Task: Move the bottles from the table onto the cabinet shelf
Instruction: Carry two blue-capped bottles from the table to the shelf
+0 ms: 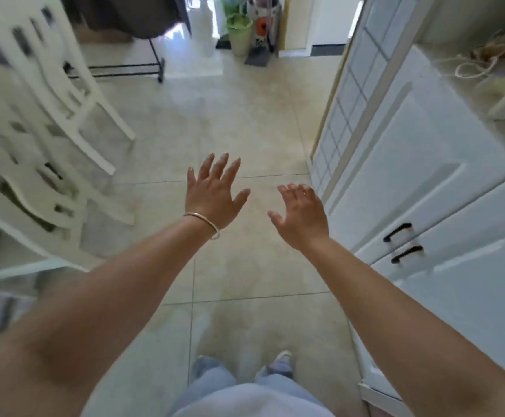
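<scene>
No bottle shows anywhere, and the table is out of sight, so I judge I'm between carries. The white cabinet (425, 188) stands to my right, its doors closed. My left hand (213, 195) and right hand (300, 216) — both spread, holding nothing — hang over the tiled floor (245, 115) just left of the cabinet. Next I'd need to turn and find a bottle; 2 white chairs (43, 121) stand well apart from the cabinet.

Setting: you stand in a home dining area.
Evidence: white dining chairs (49, 94), white panelled cabinet (431, 182), tiled floor (215, 121), potted plant (239, 28).
</scene>
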